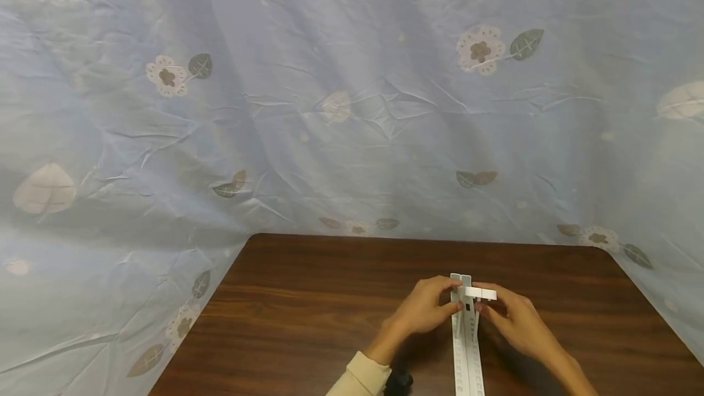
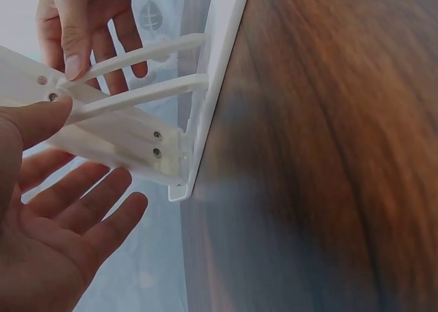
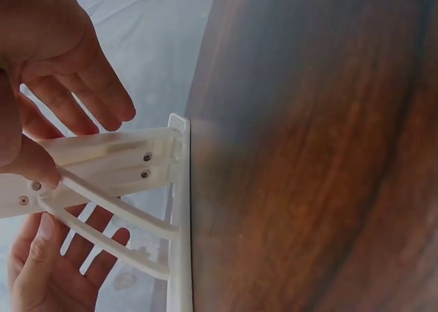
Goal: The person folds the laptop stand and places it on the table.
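A white plastic folding stand (image 1: 466, 347) lies lengthwise on the table, its slotted base towards me and its back panel (image 3: 102, 168) raised at the far end. Two thin struts (image 2: 140, 96) slope between that panel and the base. My left hand (image 1: 420, 307) pinches the panel's left edge, thumb by a strut's upper end and the other fingers behind. From the right side, my right hand (image 1: 517, 319) pinches the same panel, its thumb near the other strut. Small screws (image 2: 157, 144) show on the panel's face. A short white ledge (image 1: 480, 293) sticks out at the top.
The stand is on a dark brown wooden table (image 1: 308, 316) with rounded far corners. A pale blue curtain (image 1: 352, 109) with leaf and flower prints hangs behind and beside it. Something black (image 1: 398, 382) shows by my left sleeve at the near edge.
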Demonstrator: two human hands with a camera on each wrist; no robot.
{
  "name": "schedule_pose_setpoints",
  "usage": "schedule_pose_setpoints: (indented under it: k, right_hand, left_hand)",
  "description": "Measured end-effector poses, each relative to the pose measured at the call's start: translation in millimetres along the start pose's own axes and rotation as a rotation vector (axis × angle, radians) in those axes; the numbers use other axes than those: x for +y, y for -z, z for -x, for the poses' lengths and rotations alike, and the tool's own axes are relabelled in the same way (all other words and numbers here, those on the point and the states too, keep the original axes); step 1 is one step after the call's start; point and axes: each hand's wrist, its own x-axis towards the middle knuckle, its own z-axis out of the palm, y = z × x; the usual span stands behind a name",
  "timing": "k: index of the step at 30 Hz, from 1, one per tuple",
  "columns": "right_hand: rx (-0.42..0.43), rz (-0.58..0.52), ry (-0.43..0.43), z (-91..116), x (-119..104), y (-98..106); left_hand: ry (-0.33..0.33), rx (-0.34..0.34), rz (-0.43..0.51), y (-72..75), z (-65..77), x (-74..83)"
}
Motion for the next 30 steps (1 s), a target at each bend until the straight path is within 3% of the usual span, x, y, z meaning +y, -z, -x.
schedule_pose_setpoints:
  k: [16, 23, 30]
  right_hand:
    - [-0.028, -0.070, 0.010, -3.4, 8.1, -0.3]
    - [-0.011, -0.044, 0.058, -4.0, 9.3, -2.1]
    - [-0.003, -0.020, 0.004, -6.8, 8.1, -0.9]
  left_hand:
    - [0.008, 0.060, 0.022, -4.6, -4.1, -0.7]
    - [0.024, 0.063, 0.031, -5.0, -4.9, -1.0]
    - [0.031, 0.053, 0.040, -4.2, -7.6, -2.0]
